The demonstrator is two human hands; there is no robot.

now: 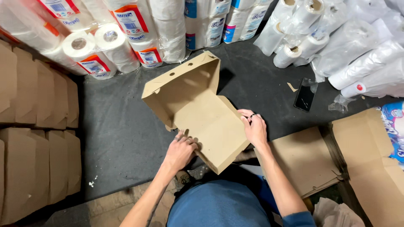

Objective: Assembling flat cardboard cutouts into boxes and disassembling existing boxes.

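A brown cardboard box (198,113) lies half folded on the dark mat, its lid with two small holes standing up at the back. My left hand (180,151) presses on the box's near left edge, fingers curled over the flap. My right hand (253,126) grips the box's right edge, with a ring on one finger. Both hands hold the same box.
Rows of folded brown boxes (38,126) stand at the left. Packs of paper rolls (126,29) line the back, and plastic-wrapped rolls (336,38) lie at the back right. A black phone (305,94) rests on the mat (118,126). Flat cardboard blanks (307,159) are stacked at the right.
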